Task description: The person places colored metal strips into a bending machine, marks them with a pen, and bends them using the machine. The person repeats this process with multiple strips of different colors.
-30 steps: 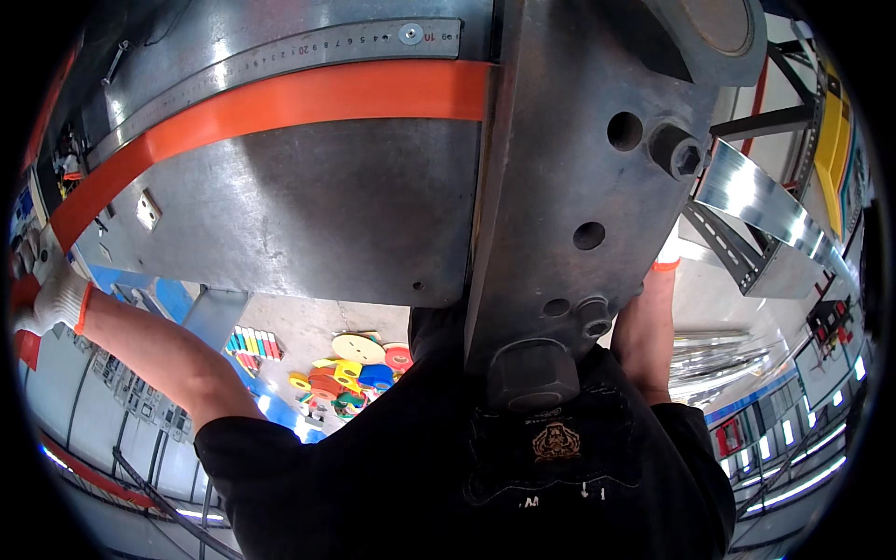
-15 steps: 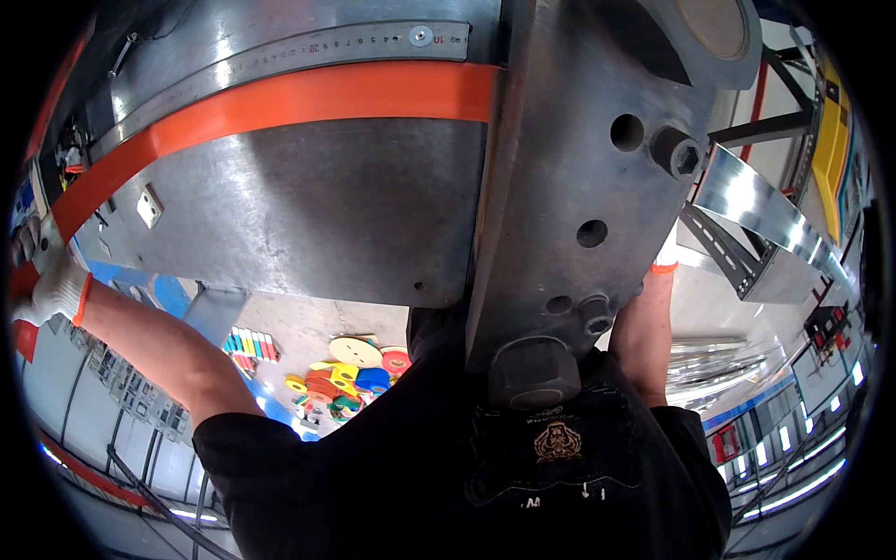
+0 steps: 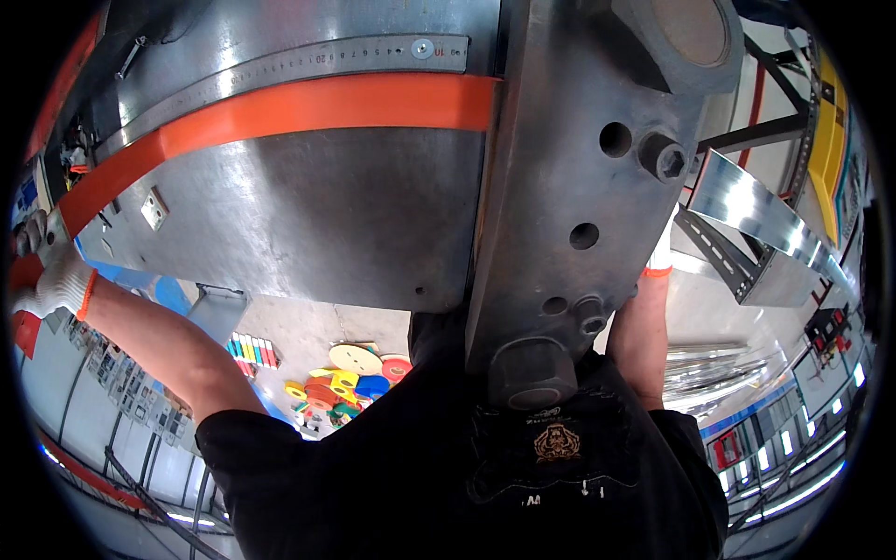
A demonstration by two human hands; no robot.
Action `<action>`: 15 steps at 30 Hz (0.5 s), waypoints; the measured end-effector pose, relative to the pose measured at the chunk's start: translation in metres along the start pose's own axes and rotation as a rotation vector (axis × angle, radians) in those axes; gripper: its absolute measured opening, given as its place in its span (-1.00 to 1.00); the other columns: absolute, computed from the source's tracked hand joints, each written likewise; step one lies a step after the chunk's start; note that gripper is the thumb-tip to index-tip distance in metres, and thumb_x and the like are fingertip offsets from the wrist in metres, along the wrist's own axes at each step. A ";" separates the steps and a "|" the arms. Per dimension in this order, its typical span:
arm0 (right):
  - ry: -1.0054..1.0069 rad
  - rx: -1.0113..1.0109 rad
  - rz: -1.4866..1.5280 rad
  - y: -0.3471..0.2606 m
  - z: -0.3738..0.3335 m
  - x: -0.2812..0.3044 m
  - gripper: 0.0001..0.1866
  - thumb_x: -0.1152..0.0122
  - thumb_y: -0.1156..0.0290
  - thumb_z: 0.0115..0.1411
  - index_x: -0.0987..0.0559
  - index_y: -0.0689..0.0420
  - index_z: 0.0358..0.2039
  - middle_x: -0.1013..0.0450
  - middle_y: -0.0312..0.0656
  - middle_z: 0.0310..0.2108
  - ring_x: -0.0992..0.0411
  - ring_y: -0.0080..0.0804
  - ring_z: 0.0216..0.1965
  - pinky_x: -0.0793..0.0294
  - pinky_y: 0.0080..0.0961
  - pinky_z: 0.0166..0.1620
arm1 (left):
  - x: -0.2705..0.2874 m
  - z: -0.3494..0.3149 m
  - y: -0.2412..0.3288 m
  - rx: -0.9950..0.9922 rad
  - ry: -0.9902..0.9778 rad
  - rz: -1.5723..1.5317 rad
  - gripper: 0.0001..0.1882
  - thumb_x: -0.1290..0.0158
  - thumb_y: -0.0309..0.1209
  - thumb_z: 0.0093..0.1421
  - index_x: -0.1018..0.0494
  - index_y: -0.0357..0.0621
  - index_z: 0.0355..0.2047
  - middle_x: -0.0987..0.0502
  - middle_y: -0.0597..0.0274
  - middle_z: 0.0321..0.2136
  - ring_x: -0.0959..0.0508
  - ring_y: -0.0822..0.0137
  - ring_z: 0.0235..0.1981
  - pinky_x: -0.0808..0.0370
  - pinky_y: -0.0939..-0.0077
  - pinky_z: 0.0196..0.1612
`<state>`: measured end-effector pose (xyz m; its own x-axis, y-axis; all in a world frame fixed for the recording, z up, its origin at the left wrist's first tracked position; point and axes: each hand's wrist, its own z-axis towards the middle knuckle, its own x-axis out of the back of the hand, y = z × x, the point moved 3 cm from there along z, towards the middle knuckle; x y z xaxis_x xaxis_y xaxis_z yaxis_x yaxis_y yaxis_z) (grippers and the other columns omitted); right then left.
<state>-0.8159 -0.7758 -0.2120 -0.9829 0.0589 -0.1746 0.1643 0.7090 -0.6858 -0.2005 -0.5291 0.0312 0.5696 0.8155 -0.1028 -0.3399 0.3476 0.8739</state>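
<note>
A long orange strip [image 3: 327, 105] runs across a grey metal table plate [image 3: 327, 205], its right end meeting a thick steel machine block [image 3: 560, 177]. At the far left, my left hand [image 3: 54, 275], in a white knitted glove with grey fingertips, is closed around the strip's left part. Red-orange material also shows beside and below that hand. Only the orange-edged white cuff of my right hand [image 3: 661, 254] shows, at the block's right side; the block hides its fingers. A shiny metal band [image 3: 756, 205] curves away to the right of the block.
A steel ruler [image 3: 308, 61] is fixed along the plate behind the strip. Bolts [image 3: 663, 157] and a large hex nut [image 3: 532, 373] stick out from the block. Coloured rolls [image 3: 350, 378] lie on the floor below. A dark metal frame [image 3: 756, 131] stands at right.
The view has shifted slightly, so the strip and ruler sit a little lower in the picture. Both arms keep nearly the same position; the left hand stays at the strip.
</note>
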 end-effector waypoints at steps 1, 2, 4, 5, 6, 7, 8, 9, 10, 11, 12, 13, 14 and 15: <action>0.006 0.009 0.004 0.000 -0.002 0.000 -0.68 0.13 0.24 0.42 -0.56 0.15 -0.16 -0.55 -0.22 -0.26 -0.49 -0.46 -0.31 -0.53 -0.48 -0.25 | -0.004 0.003 -0.004 -0.008 -0.002 -0.002 -0.40 0.08 0.26 0.27 -0.47 0.08 0.03 -0.44 0.36 -0.41 -0.43 0.29 -0.43 -0.38 0.30 -0.38; 0.005 0.006 0.008 0.000 -0.001 0.000 -0.68 0.13 0.25 0.42 -0.56 0.15 -0.16 -0.55 -0.22 -0.26 -0.49 -0.46 -0.31 -0.53 -0.48 -0.25 | -0.005 0.002 -0.002 -0.016 -0.001 0.009 -0.40 0.09 0.25 0.28 -0.47 0.07 0.03 -0.45 0.36 -0.40 -0.44 0.28 -0.43 -0.39 0.29 -0.37; 0.008 0.012 0.012 0.000 -0.001 -0.001 -0.69 0.13 0.25 0.42 -0.56 0.15 -0.17 -0.55 -0.22 -0.26 -0.49 -0.46 -0.31 -0.53 -0.48 -0.25 | -0.010 0.002 -0.005 -0.031 -0.012 0.018 -0.40 0.11 0.25 0.29 -0.46 0.06 0.04 -0.45 0.35 -0.40 -0.45 0.28 -0.41 -0.41 0.29 -0.35; -0.001 0.005 0.006 0.000 0.002 -0.001 -0.69 0.13 0.25 0.42 -0.56 0.15 -0.17 -0.55 -0.22 -0.26 -0.49 -0.46 -0.31 -0.53 -0.49 -0.25 | -0.009 0.000 -0.001 -0.038 0.004 0.033 -0.39 0.13 0.25 0.30 -0.46 0.05 0.04 -0.46 0.35 -0.39 -0.46 0.28 -0.41 -0.42 0.28 -0.35; -0.011 0.001 0.002 0.000 0.003 -0.002 -0.69 0.13 0.25 0.42 -0.56 0.15 -0.17 -0.55 -0.22 -0.26 -0.50 -0.46 -0.31 -0.53 -0.49 -0.25 | -0.008 -0.003 0.002 -0.045 0.011 0.048 -0.39 0.14 0.24 0.31 -0.46 0.05 0.05 -0.46 0.34 -0.39 -0.46 0.27 -0.40 -0.42 0.28 -0.34; -0.017 -0.001 -0.003 0.000 0.005 -0.003 -0.69 0.13 0.25 0.42 -0.56 0.15 -0.17 -0.55 -0.22 -0.26 -0.50 -0.46 -0.31 -0.53 -0.49 -0.26 | -0.007 -0.005 0.005 -0.052 0.017 0.062 -0.39 0.15 0.24 0.32 -0.46 0.04 0.05 -0.46 0.34 -0.38 -0.47 0.27 -0.39 -0.43 0.28 -0.33; -0.025 -0.003 -0.006 0.001 0.007 -0.003 -0.69 0.13 0.25 0.42 -0.56 0.15 -0.17 -0.55 -0.22 -0.26 -0.50 -0.46 -0.31 -0.53 -0.49 -0.26 | -0.006 -0.007 0.008 -0.058 0.021 0.075 -0.39 0.16 0.24 0.32 -0.45 0.04 0.05 -0.47 0.34 -0.38 -0.48 0.27 -0.39 -0.44 0.28 -0.33; -0.021 0.000 -0.003 0.001 0.007 -0.003 -0.69 0.13 0.25 0.42 -0.56 0.15 -0.17 -0.55 -0.22 -0.27 -0.50 -0.46 -0.32 -0.53 -0.49 -0.26 | -0.005 -0.003 0.008 -0.059 0.019 0.075 -0.39 0.17 0.23 0.33 -0.45 0.03 0.06 -0.47 0.34 -0.38 -0.48 0.27 -0.38 -0.45 0.27 -0.32; -0.018 0.004 -0.003 0.001 0.005 -0.003 -0.69 0.13 0.25 0.42 -0.56 0.15 -0.17 -0.55 -0.22 -0.27 -0.50 -0.46 -0.32 -0.53 -0.49 -0.26 | -0.005 -0.003 0.006 -0.062 0.020 0.079 -0.39 0.18 0.23 0.34 -0.45 0.02 0.06 -0.47 0.33 -0.37 -0.49 0.27 -0.37 -0.46 0.27 -0.31; -0.018 0.007 -0.003 0.002 0.005 -0.003 -0.69 0.13 0.26 0.42 -0.56 0.15 -0.17 -0.55 -0.22 -0.27 -0.50 -0.46 -0.32 -0.53 -0.49 -0.26 | -0.004 -0.001 0.005 -0.069 0.022 0.082 -0.39 0.19 0.23 0.34 -0.45 0.02 0.06 -0.48 0.33 -0.37 -0.50 0.26 -0.37 -0.47 0.27 -0.31; -0.017 0.008 -0.003 0.002 0.005 -0.004 -0.69 0.13 0.26 0.42 -0.56 0.16 -0.17 -0.55 -0.22 -0.27 -0.50 -0.46 -0.32 -0.53 -0.49 -0.26 | -0.005 -0.002 0.004 -0.075 0.027 0.093 -0.39 0.20 0.22 0.35 -0.44 0.01 0.06 -0.48 0.33 -0.36 -0.50 0.26 -0.36 -0.48 0.26 -0.30; -0.020 0.006 -0.001 0.003 0.007 -0.004 -0.69 0.13 0.26 0.42 -0.56 0.16 -0.17 -0.55 -0.22 -0.27 -0.50 -0.46 -0.32 -0.53 -0.49 -0.26 | -0.006 -0.002 0.003 -0.079 0.033 0.097 -0.38 0.21 0.22 0.36 -0.44 0.01 0.07 -0.48 0.33 -0.36 -0.51 0.26 -0.35 -0.49 0.26 -0.29; -0.022 0.007 0.003 0.003 0.007 -0.005 -0.69 0.13 0.26 0.42 -0.56 0.16 -0.17 -0.55 -0.21 -0.27 -0.50 -0.47 -0.32 -0.53 -0.49 -0.27 | -0.010 -0.005 0.004 -0.092 0.040 0.124 -0.38 0.22 0.22 0.37 -0.44 0.00 0.07 -0.49 0.32 -0.36 -0.52 0.26 -0.35 -0.50 0.26 -0.28; -0.025 0.009 0.005 0.002 0.006 -0.005 -0.69 0.13 0.26 0.42 -0.56 0.16 -0.17 -0.55 -0.21 -0.27 -0.50 -0.47 -0.32 -0.53 -0.49 -0.27 | -0.005 -0.003 0.004 -0.046 -0.039 0.068 -0.38 0.25 0.21 0.38 -0.43 -0.02 0.08 -0.50 0.31 -0.34 -0.53 0.25 -0.33 -0.52 0.25 -0.26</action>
<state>-0.8099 -0.7790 -0.2172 -0.9797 0.0448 -0.1952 0.1699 0.7022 -0.6914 -0.2069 -0.5303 0.0341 0.5726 0.8195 -0.0248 -0.4124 0.3141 0.8551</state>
